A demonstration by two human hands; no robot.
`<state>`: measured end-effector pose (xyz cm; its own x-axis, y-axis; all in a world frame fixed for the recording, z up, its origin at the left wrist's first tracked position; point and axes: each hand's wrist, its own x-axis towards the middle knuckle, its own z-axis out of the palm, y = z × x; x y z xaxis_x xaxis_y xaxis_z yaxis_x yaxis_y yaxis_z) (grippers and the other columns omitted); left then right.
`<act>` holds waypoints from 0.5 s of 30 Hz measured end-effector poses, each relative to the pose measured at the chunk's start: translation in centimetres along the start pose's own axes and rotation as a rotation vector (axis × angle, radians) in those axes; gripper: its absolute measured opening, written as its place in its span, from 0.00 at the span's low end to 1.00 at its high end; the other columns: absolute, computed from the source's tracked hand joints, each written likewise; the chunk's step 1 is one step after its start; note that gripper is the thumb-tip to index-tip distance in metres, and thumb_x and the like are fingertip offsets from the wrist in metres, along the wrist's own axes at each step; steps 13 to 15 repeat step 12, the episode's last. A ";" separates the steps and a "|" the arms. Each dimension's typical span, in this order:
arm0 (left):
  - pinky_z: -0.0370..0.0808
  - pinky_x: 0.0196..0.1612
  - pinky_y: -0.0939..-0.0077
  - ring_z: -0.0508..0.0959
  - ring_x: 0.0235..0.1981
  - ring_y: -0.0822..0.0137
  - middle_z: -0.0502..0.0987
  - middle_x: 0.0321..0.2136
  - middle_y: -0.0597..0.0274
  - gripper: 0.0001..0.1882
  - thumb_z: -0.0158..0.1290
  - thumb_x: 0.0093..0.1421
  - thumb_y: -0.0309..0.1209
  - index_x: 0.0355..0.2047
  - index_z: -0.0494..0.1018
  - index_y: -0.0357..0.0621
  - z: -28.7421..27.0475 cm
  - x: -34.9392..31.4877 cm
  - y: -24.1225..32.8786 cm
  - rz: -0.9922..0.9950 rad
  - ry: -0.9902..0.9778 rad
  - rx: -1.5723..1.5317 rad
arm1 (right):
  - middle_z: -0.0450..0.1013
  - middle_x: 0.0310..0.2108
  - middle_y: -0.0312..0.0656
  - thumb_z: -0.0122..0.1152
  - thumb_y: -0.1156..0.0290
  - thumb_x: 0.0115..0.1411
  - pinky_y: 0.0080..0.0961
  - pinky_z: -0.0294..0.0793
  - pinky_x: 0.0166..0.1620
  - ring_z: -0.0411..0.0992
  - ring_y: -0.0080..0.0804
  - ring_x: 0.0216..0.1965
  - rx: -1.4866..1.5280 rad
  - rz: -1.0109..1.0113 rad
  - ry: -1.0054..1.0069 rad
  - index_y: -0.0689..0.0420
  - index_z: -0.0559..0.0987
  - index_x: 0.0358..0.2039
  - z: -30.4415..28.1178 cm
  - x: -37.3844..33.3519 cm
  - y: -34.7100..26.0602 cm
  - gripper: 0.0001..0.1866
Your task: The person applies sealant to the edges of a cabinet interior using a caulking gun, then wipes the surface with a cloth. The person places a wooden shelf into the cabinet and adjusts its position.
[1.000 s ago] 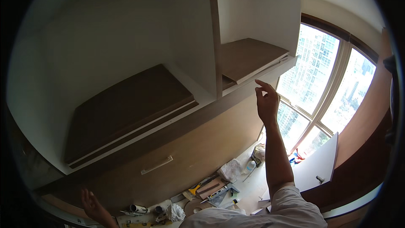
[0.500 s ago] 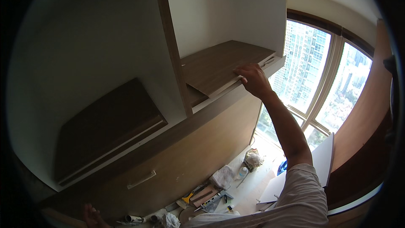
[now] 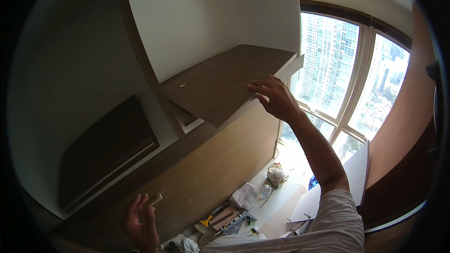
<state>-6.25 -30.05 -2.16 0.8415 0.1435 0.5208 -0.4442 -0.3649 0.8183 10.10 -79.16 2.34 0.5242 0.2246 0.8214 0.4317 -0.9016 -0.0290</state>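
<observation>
A dark brown wood-look panel (image 3: 220, 82) lies tilted in an open white cabinet compartment, its near corner jutting past the front edge. My right hand (image 3: 277, 100) grips its front edge, fingers on top and thumb at the rim. A small pale spot shows on the panel's left part. Low on the left, my left hand (image 3: 141, 227) is raised with curved fingers apart and nothing seen in it. Close by that hand is a pale bar handle (image 3: 156, 200) on the brown front panel (image 3: 206, 168), partly hidden by the fingers.
Another dark brown panel (image 3: 110, 152) rests in the left compartment. Below, a pale ledge (image 3: 276, 201) carries a clear bottle (image 3: 266, 190), a crumpled plastic bag (image 3: 244, 196), a yellow-handled tool (image 3: 206, 221) and several others. A white board (image 3: 358, 171) leans near the tall window (image 3: 328, 65).
The brown panel has come outward and to the left over the compartment's front edge, with my right hand still on it. My left hand has risen into view. The view has shifted slightly.
</observation>
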 end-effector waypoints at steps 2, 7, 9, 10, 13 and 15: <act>0.80 0.45 0.71 0.78 0.40 0.71 0.81 0.51 0.47 0.25 0.59 0.67 0.30 0.63 0.70 0.35 0.4 0.3 0.4 0.046 -0.003 -0.046 | 0.75 0.55 0.47 0.66 0.68 0.62 0.46 0.79 0.57 0.77 0.43 0.53 0.303 0.297 0.122 0.53 0.78 0.56 -0.8 -0.8 0.6 0.21; 0.79 0.45 0.72 0.78 0.42 0.70 0.80 0.52 0.47 0.26 0.58 0.68 0.34 0.64 0.68 0.37 -0.4 0.0 0.4 -0.009 0.007 -0.077 | 0.68 0.56 0.52 0.67 0.47 0.63 0.41 0.83 0.51 0.76 0.43 0.52 1.456 1.325 0.166 0.59 0.68 0.61 1.1 -0.6 1.8 0.36; 0.79 0.45 0.72 0.78 0.43 0.70 0.79 0.52 0.48 0.27 0.58 0.69 0.36 0.64 0.68 0.38 -0.6 0.1 0.3 -0.011 -0.001 -0.099 | 0.68 0.57 0.53 0.67 0.46 0.62 0.40 0.84 0.50 0.77 0.44 0.50 1.569 1.334 0.070 0.61 0.67 0.62 3.0 0.3 1.3 0.39; 0.79 0.45 0.72 0.78 0.44 0.70 0.79 0.52 0.48 0.27 0.59 0.69 0.37 0.64 0.68 0.39 -0.8 -0.1 0.2 -0.016 0.017 -0.097 | 0.69 0.56 0.53 0.69 0.46 0.61 0.40 0.84 0.49 0.77 0.45 0.50 1.566 1.231 0.093 0.63 0.66 0.62 4.1 1.1 1.0 0.41; 0.79 0.46 0.71 0.78 0.46 0.69 0.79 0.53 0.48 0.28 0.59 0.68 0.38 0.64 0.67 0.40 -1.5 -1.1 0.0 -0.039 0.062 -0.081 | 0.70 0.55 0.54 0.70 0.45 0.60 0.39 0.85 0.48 0.78 0.46 0.49 1.567 1.128 0.097 0.65 0.65 0.62 5.9 1.9 0.0 0.43; 0.79 0.46 0.71 0.78 0.46 0.69 0.79 0.53 0.48 0.28 0.59 0.68 0.38 0.64 0.67 0.40 -1.5 -1.1 0.0 -0.039 0.062 -0.081 | 0.70 0.55 0.54 0.70 0.45 0.60 0.39 0.85 0.48 0.78 0.46 0.49 1.567 1.128 0.097 0.65 0.65 0.62 5.9 1.9 0.0 0.43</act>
